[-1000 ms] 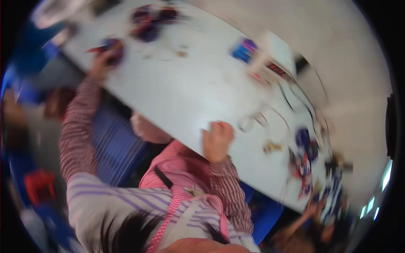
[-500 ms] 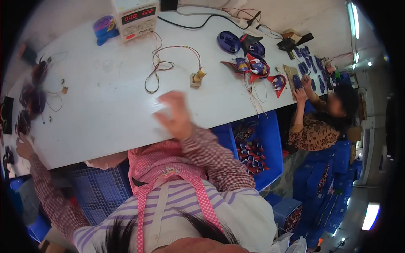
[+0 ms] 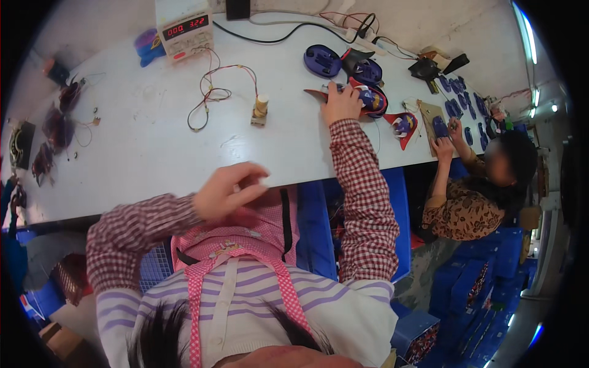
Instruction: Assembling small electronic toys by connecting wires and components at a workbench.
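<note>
My right hand (image 3: 342,104) reaches to the pile at the right of the table, its fingers closed over a red-and-blue plastic piece (image 3: 315,94) with a pointed wing sticking out on the left. Most of that piece is hidden under the hand. Beside it sit another red-and-blue plastic piece (image 3: 373,100) and a separate one (image 3: 404,125) farther right. Dark blue oval shells (image 3: 322,61) lie just beyond. My left hand (image 3: 226,189) hovers by the table's front edge, fingers bent and thumb apart, with nothing visible in it.
A power supply (image 3: 185,37) with a lit display stands at the back, its wires running to a small block-shaped fixture (image 3: 260,112). Dark reddish wired parts (image 3: 58,126) lie far left. Blue bins (image 3: 315,224) are below the table edge. A co-worker (image 3: 472,190) handles blue parts at the right.
My right hand has moved from the table's middle to the pile on the right and closed on a piece. My left hand has left the far-left parts and come to the middle front.
</note>
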Tool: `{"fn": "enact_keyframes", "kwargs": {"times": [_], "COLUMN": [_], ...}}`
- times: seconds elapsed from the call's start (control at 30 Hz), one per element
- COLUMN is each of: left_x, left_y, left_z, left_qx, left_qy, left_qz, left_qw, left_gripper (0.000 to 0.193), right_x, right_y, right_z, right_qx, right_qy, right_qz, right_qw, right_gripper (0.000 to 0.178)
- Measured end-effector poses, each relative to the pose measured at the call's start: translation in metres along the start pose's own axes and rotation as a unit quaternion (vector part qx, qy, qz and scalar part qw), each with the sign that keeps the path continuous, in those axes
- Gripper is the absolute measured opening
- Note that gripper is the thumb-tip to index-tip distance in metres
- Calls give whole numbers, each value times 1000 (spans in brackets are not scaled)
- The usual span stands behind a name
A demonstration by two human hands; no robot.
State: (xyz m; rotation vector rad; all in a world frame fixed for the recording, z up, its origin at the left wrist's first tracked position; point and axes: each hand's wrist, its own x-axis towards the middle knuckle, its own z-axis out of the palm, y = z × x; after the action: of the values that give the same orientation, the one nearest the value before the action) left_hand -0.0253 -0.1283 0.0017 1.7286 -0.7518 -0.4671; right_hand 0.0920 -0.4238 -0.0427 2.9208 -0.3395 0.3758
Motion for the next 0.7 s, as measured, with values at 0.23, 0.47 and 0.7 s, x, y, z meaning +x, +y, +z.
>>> {"fn": "enact_keyframes", "kwargs": {"times": [0.23,0.47,0.7], "left_x": [86,66,8], "left_y": [-32,-30,-25], "left_z": [68,72,70], "left_qx": [-332,-510,-438], "left_qy": [176,169,228], "left_qz": [-130,-114,-164], "left_qw": [918,836,854], "left_gripper": [45,53,56], "right_x": [-72,-116,68], "right_y": [-6,-11,25], "right_z": [-20,-62,13], "right_qx": [267,600,332], "right_qy": [102,-144,-54], "right_qz": [-65,-212,108], "right_qw": [956,758,935], "right_gripper": [55,47,53]}}
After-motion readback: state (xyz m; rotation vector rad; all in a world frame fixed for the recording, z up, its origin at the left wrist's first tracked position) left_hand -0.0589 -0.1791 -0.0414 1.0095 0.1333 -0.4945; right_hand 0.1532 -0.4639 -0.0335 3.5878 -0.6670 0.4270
